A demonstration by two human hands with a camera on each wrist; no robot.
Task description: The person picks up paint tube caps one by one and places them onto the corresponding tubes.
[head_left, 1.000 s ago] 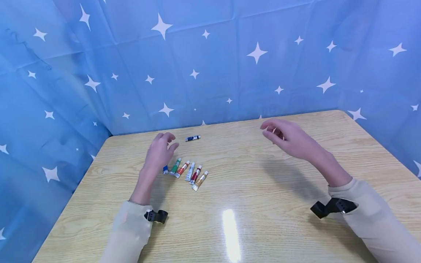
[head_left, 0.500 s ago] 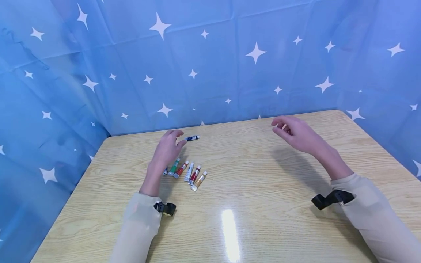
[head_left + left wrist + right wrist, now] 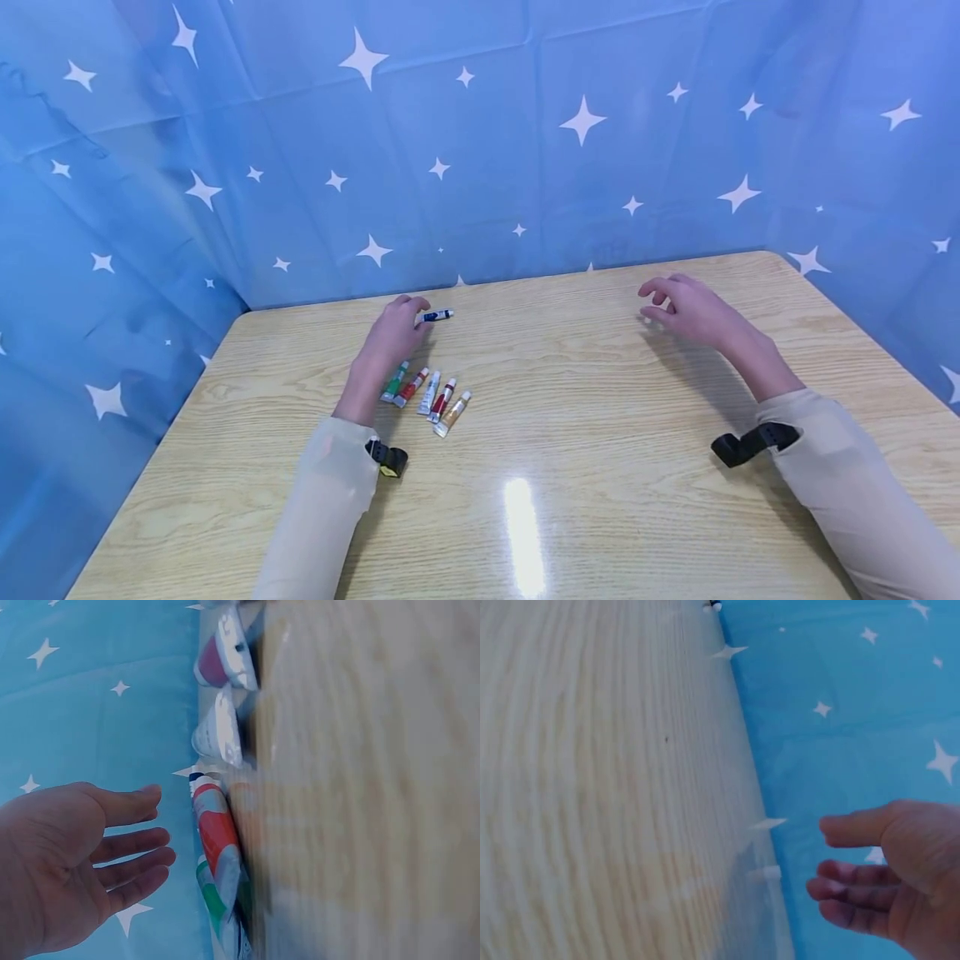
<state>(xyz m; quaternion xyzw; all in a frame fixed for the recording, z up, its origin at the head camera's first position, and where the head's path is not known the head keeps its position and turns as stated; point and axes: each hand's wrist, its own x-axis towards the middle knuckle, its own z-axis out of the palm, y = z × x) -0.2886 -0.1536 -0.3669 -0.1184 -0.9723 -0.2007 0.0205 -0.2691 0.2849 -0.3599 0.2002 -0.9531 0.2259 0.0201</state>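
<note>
My left hand (image 3: 392, 337) reaches over the far left of the table, its thumb and fingers apart at the left end of a dark blue paint tube (image 3: 438, 316). Whether they touch it cannot be told. In the left wrist view the fingers look loosely extended. Nearer to me lie more paint tubes in a slanted row: green (image 3: 394, 382), orange-red (image 3: 412, 387), white (image 3: 430, 393), dark red (image 3: 442, 401) and ochre (image 3: 453, 413). My right hand (image 3: 688, 310) hovers above the table's right side, fingers relaxed, holding nothing.
The wood-grain table (image 3: 600, 467) carries a bright light reflection in the middle. A blue curtain with white stars (image 3: 495, 142) hangs behind its far edge and along the left side. Each wrist wears a black strapped camera.
My left hand has moved forward and right to the dark blue tube, and its forearm now hides the blue tube at the row's left end. My right hand has shifted right and slightly lower.
</note>
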